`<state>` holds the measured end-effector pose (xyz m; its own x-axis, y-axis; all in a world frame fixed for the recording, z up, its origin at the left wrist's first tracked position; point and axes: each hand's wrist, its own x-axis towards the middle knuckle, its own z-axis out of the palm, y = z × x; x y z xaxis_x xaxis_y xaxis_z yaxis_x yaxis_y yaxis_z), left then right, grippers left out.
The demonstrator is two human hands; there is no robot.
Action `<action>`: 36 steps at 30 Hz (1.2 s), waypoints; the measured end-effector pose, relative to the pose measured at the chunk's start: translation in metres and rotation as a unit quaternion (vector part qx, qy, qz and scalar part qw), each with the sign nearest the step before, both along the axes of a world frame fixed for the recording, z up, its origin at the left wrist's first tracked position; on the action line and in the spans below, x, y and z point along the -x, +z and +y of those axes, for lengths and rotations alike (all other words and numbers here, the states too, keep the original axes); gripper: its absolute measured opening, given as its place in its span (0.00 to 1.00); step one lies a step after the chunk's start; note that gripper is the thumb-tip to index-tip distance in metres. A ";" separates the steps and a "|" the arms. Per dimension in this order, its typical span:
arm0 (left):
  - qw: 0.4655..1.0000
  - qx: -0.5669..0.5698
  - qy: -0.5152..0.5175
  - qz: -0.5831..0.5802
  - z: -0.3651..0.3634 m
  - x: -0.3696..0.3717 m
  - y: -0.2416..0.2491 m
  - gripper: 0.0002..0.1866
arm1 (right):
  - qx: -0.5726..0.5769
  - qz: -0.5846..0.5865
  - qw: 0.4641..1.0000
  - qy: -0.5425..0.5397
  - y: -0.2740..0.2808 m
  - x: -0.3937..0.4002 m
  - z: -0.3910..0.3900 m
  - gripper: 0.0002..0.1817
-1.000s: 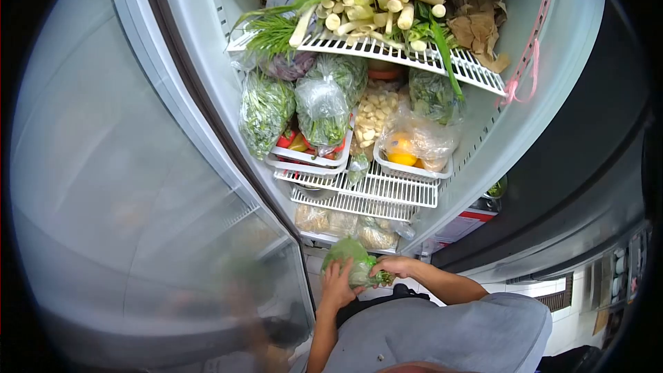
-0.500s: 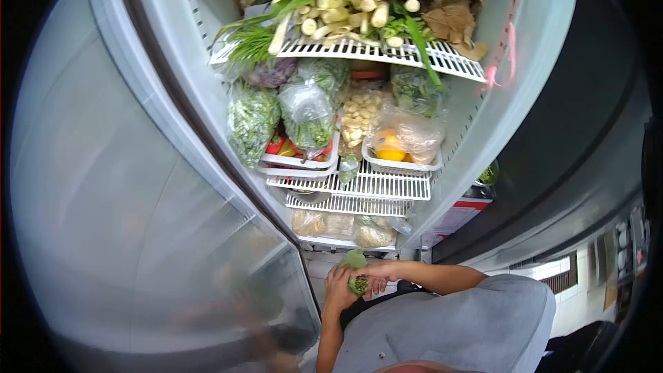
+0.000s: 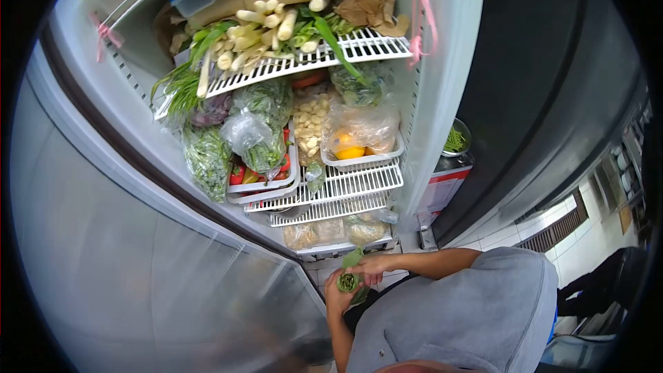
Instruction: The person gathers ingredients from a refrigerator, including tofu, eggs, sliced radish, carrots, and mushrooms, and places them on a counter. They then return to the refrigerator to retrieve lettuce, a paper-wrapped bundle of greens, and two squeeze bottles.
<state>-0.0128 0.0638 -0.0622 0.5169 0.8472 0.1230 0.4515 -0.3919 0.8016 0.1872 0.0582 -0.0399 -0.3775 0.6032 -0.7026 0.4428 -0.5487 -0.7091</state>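
Low in front of the open fridge, my left hand (image 3: 337, 297) is wrapped around a bundle of green stems (image 3: 347, 282), its cut ends facing up. A broad green leaf (image 3: 353, 257) sticks out past its far side, and more green hangs below. My right hand (image 3: 374, 269) grips the bundle from the right, its thumb side against it and fingers bent down. Whether the green around the stems is leaf or a bag, I cannot make out.
The fridge's upper shelf (image 3: 359, 47) bears leeks (image 3: 266, 31). Below are bagged greens (image 3: 207, 162), red peppers in a white tray (image 3: 293, 178), peeled garlic (image 3: 311, 121) and an orange fruit (image 3: 349, 145). The open door (image 3: 159, 255) stands left, a dark panel (image 3: 532, 97) right.
My view has turned, so the fridge sits further left and tilted. My right hand has shifted off the top of the bundle, and more of its stem ends show.
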 end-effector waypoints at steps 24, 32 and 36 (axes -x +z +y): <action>0.992 0.095 -0.013 0.078 -0.016 -0.001 -0.008 0.33 | -0.286 -0.026 0.957 -0.045 -0.091 -0.027 -0.041 0.09; 0.993 0.112 0.025 0.025 -0.023 -0.001 -0.009 0.31 | -0.401 -0.106 0.909 -0.034 -0.088 -0.030 -0.048 0.12; 0.993 0.116 0.017 -0.007 -0.023 0.002 -0.007 0.30 | -0.374 -0.104 0.922 -0.003 -0.071 -0.031 -0.052 0.14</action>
<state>-0.0146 0.0404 -0.0690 0.4871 0.8706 -0.0695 0.4491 -0.1814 0.8749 0.2184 0.0064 -0.1105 -0.2769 0.9497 -0.1461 0.6100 0.0562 -0.7904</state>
